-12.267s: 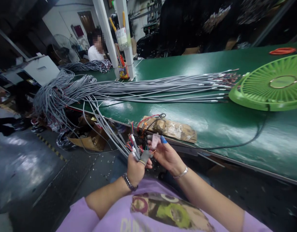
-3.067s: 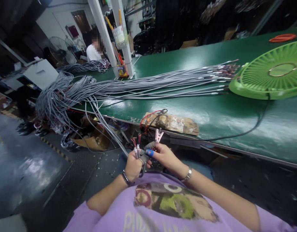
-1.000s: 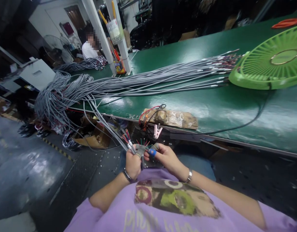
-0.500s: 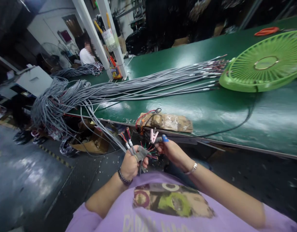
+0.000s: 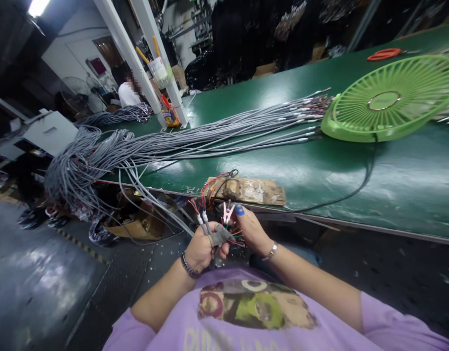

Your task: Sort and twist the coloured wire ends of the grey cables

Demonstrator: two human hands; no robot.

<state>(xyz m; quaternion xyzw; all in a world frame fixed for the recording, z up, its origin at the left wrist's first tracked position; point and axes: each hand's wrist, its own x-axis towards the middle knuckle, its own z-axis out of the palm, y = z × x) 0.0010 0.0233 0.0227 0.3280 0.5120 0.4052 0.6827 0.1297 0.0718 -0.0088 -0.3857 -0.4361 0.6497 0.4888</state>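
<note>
My left hand [image 5: 202, 248] is closed around a few grey cables [image 5: 180, 223], its thumb wrapped in a grey covering. Two cable ends with white bands and coloured wires [image 5: 199, 210] stick up above this hand. Thin red and green wires [image 5: 237, 236] fan out past its thumb towards my right hand [image 5: 250, 230]. That hand has blue wrapping on the thumb and its fingers are bent together beside a pink clip [image 5: 228, 213]; whatever is between its fingertips is hidden. The clip stands at the bench edge, by a wooden block [image 5: 257, 191] with red and black leads.
A long bundle of grey cables [image 5: 209, 129] lies across the green bench [image 5: 268, 161]. On the right stands a green fan [image 5: 388, 100], with orange-handled scissors [image 5: 384, 54] behind. A cardboard box [image 5: 136, 226] sits below the bench. One person [image 5: 129, 92] is in the background.
My right hand has moved left, closer to my left hand and the fanned wires. The left hand keeps its hold on the cables. The whole view has shifted slightly.
</note>
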